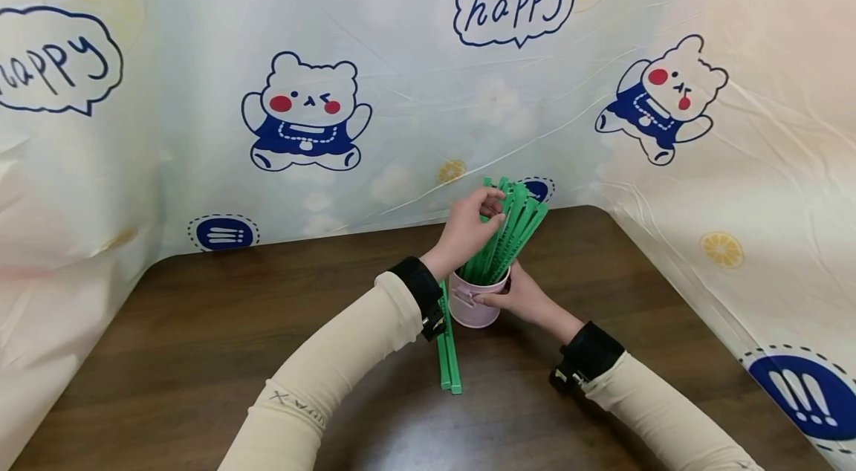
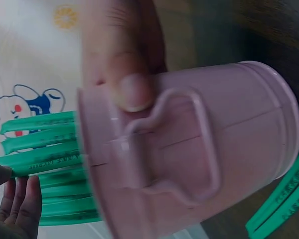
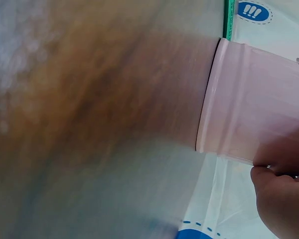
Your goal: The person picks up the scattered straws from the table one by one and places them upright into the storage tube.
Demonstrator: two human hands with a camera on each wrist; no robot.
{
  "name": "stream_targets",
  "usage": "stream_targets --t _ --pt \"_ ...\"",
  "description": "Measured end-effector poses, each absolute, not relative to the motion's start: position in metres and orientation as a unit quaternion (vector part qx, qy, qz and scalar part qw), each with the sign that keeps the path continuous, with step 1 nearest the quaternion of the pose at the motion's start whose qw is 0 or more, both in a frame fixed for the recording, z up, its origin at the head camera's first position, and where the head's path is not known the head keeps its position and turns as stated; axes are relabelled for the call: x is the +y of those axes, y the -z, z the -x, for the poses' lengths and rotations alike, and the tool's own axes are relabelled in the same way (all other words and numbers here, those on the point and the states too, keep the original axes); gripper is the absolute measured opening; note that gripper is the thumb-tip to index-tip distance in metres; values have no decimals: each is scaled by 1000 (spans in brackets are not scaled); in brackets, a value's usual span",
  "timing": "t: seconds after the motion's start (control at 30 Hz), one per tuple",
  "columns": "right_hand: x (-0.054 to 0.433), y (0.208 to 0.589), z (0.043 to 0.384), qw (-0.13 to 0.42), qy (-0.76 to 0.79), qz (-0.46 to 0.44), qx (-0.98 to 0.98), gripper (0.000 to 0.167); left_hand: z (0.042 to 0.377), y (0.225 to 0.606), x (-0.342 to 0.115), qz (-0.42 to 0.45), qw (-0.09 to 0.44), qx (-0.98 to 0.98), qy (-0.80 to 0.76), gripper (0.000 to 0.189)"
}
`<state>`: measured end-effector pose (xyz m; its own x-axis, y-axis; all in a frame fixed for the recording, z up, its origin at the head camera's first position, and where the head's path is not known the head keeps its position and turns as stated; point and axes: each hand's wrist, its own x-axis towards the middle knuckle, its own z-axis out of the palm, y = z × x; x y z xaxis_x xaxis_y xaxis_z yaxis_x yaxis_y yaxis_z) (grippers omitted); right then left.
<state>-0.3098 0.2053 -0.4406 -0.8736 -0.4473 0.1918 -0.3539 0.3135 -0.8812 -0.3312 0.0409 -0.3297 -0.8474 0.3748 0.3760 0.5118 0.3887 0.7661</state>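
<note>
A small pink pail (image 1: 475, 313) with a wire-like side handle (image 2: 209, 149) stands on the table, filled with a bundle of long green printed strips (image 1: 511, 233). My right hand (image 1: 528, 296) grips the pail, its thumb pressed on the wall near the handle. Above the rim, my left hand (image 1: 468, 226) pinches the upper end of one green strip (image 2: 45, 157) between thumb and fingers, as the left wrist view shows. Two more green strips (image 1: 449, 359) lie on the table beside the pail, partly hidden by the left wrist. Only the pail's lower part shows in the right wrist view.
The brown wooden table (image 1: 200, 352) has rounded far corners. Behind it and at both sides hangs a pale printed curtain (image 1: 401, 85) with bears and speech bubbles, close to the far edge. Both wrists wear black straps (image 1: 595, 352) with small cameras.
</note>
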Motion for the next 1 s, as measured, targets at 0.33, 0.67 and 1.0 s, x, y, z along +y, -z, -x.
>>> stream_targets --t 0.33,0.67,1.0 --pt "202 442 311 46 529 255 808 92 339 345 40 218 40 -847 484 37" --pt "202 442 312 47 535 259 803 91 335 346 37 232 34 -849 474 46" --pt "204 444 312 34 529 250 811 88 332 333 11 217 68 -839 494 35"
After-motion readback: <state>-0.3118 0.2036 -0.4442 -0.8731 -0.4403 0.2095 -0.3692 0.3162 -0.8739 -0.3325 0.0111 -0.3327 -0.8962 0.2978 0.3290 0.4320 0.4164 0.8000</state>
